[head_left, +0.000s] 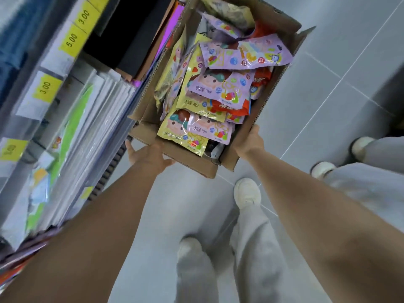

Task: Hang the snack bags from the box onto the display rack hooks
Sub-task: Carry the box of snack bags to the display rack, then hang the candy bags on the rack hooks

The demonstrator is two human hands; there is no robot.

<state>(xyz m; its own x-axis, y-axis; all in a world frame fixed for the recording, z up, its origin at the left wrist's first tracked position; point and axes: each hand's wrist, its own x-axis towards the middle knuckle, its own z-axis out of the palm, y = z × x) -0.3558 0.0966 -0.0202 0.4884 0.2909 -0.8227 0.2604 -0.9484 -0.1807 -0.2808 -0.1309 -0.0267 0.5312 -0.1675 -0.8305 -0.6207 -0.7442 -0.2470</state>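
An open cardboard box point(192, 165) is held out in front of me above the grey tiled floor. It is full of several snack bags point(216, 88), purple, yellow and red, lying in a loose heap. My left hand point(148, 158) grips the box's near left corner, fingers curled under it. My right hand point(251, 143) grips the near right flap and side wall, the fingers hidden behind the cardboard. No display rack hooks are in view.
A shelf unit point(65, 127) with yellow price tags and packed flat goods runs along the left. My legs and white shoes point(247, 193) are below. Another person's legs and shoes point(323, 169) stand at the right. Flat cardboard and a black item lean behind the box.
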